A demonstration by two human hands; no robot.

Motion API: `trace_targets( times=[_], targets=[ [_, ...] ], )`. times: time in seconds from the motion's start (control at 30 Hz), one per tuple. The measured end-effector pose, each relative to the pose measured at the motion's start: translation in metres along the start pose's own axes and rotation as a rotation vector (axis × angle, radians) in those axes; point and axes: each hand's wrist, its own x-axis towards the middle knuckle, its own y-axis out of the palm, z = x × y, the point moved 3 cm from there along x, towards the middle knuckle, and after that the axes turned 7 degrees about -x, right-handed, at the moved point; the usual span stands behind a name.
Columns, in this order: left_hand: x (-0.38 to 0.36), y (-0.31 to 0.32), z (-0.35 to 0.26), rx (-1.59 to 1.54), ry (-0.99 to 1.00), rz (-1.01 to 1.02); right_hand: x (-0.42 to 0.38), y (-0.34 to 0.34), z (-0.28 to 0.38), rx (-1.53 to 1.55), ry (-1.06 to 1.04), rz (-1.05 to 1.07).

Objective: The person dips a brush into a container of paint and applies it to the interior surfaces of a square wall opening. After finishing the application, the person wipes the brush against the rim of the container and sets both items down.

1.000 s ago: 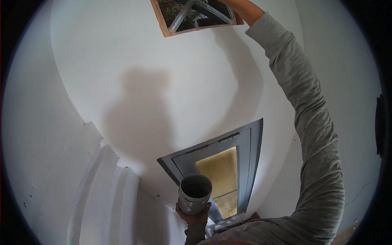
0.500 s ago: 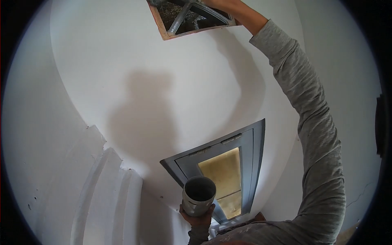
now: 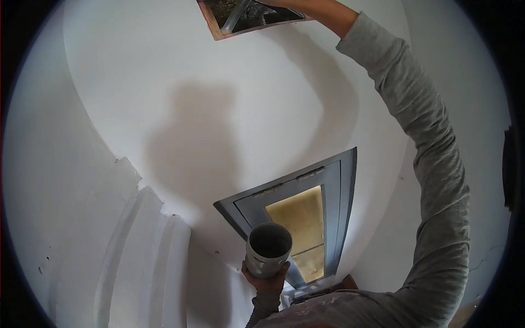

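Observation:
My left hand is wrapped round the lower part of a grey, round paint pot. The pot is upright, its open mouth facing me and its inside dark grey. My right arm, in a grey sleeve, stretches up to a small window with a brown frame and grey bars. Only the wrist and part of my right hand show over the window's lower bars. Its fingers are cut off by the top edge, so whatever they hold is out of sight.
Below is a grey-framed window or door with yellowish glass, behind the pot. White walls surround me, with stepped white ledges at the left. A dark object is at the right edge.
The view has tilted slightly, and the upper window sits higher in the picture. My right hand has moved further toward the top edge. The pot stays in my left hand.

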Motion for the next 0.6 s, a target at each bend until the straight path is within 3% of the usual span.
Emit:
trace_targets(
  times=[0.03,0.17,0.37,0.4,0.5,0.6],
  targets=[
    [0.006,0.002,-0.001,0.011,0.013,0.017,-0.003,-0.005,0.009,-0.015,0.082,0.024],
    [0.000,0.005,-0.007,-0.047,-0.034,0.012,-0.007,0.010,-0.008,-0.001,-0.004,0.123],
    [-0.006,0.015,-0.017,-0.153,-0.126,0.011,-0.016,0.008,-0.005,0.113,0.054,0.123],
    [-0.007,0.019,-0.019,-0.182,-0.150,0.014,-0.015,-0.002,-0.004,-0.032,0.114,0.070],
    [-0.012,0.035,-0.029,-0.298,-0.247,0.031,-0.024,0.008,-0.002,0.079,-0.020,0.114],
    [-0.017,0.050,-0.034,-0.362,-0.290,0.063,-0.016,-0.004,-0.008,-0.031,0.050,0.050]
  ],
)
